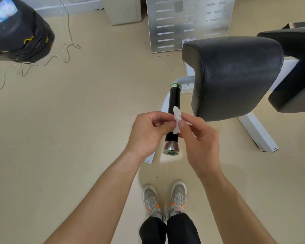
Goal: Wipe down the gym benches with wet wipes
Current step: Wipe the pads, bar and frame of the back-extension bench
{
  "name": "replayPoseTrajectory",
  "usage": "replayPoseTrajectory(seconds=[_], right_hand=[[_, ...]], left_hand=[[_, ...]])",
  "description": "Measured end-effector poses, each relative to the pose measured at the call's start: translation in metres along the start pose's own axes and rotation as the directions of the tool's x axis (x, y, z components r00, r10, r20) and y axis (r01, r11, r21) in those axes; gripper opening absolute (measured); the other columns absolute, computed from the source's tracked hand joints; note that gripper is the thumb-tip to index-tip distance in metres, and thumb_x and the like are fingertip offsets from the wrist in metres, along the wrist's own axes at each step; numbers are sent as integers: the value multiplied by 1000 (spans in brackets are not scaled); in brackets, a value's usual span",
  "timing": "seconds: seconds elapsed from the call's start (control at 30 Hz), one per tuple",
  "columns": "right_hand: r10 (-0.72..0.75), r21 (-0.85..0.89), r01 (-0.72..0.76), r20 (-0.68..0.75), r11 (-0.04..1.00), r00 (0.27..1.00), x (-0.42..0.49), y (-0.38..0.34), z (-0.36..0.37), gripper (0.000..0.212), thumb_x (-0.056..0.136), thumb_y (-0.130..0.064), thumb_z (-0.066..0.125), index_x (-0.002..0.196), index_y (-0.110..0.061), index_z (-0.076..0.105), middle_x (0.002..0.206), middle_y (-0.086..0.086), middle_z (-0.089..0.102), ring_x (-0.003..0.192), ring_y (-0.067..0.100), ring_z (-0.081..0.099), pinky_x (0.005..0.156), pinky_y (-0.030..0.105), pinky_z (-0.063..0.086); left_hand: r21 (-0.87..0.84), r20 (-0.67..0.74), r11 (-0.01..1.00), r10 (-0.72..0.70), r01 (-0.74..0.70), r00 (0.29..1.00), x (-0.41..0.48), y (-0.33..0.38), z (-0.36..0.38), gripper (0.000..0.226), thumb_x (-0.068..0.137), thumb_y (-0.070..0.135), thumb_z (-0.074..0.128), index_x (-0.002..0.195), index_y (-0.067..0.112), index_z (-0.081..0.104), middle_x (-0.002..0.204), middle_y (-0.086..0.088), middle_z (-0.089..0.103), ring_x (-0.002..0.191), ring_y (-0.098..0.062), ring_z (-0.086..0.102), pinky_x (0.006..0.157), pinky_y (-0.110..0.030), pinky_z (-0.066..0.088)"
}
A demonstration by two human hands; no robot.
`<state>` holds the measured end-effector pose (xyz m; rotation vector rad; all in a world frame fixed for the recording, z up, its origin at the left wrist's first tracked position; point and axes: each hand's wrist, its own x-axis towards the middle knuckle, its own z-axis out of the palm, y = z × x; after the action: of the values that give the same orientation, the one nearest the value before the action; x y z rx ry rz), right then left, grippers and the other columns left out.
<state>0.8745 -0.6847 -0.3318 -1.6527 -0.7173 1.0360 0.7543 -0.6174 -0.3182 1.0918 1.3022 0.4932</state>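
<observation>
Both the left hand (146,132) and right hand (199,138) pinch a crumpled white wet wipe (177,118), twisted lengthwise, upright, beside the textured black padded bench (236,76).

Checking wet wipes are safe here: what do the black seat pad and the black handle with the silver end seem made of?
Black cushioned seat pad: likely vinyl or faux leather, matte, with a fine woven-look emboss and edge seam. Black cylindrical handle: probably rubber or plastic grip, smooth. Its silver end cap: looks like polished metal, from bright reflections.
</observation>
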Motion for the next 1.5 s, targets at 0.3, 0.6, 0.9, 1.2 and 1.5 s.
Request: replayPoseTrajectory(seconds=[0.3,0.6,0.9,1.2,1.5], right_hand=[[-111,-303,48,-194,952,975,16,19,5,17,94,-9,67,100,-22,76,100,-13,64,90,-7,59,73,3,43],[84,-228,-112,-129,967,988,12,37,1,23,97,-13,64,106,-31,75,104,-12,69,92,6,68,82,24,58],[336,298,-306,-55,904,940,7,27,11,25,100,-4,59,105,-23,74,101,-2,78,96,17,74,87,30,58],[60,-149,-94,-217,984,974,22,23,15,28,93,-5,67,92,-32,75,96,-13,71,93,6,68,83,24,56],[61,-278,-117,-200,953,978,44,21,26,30,102,-11,52,115,-26,74,110,-21,68,103,-12,58,83,1,43]], left_hand=[[50,-298,997,-37,54,954,9,-10,-11,19,94,8,61,97,21,75,92,11,72,81,-10,73,85,-39,59],[-12,-289,991,-128,130,949,21,-18,-10,18,96,10,57,100,17,73,97,3,72,80,-13,74,77,-30,57],[-46,-269,988,-157,150,950,32,-14,-9,18,95,10,56,98,17,72,99,1,72,82,-16,74,75,-30,55],[-30,-253,990,-139,136,957,39,-11,-12,18,96,12,56,98,18,72,98,4,73,82,-14,73,78,-32,56],[-41,-224,990,-141,136,964,45,-17,-10,18,96,13,55,99,20,72,100,4,73,81,-10,73,76,-28,55]])
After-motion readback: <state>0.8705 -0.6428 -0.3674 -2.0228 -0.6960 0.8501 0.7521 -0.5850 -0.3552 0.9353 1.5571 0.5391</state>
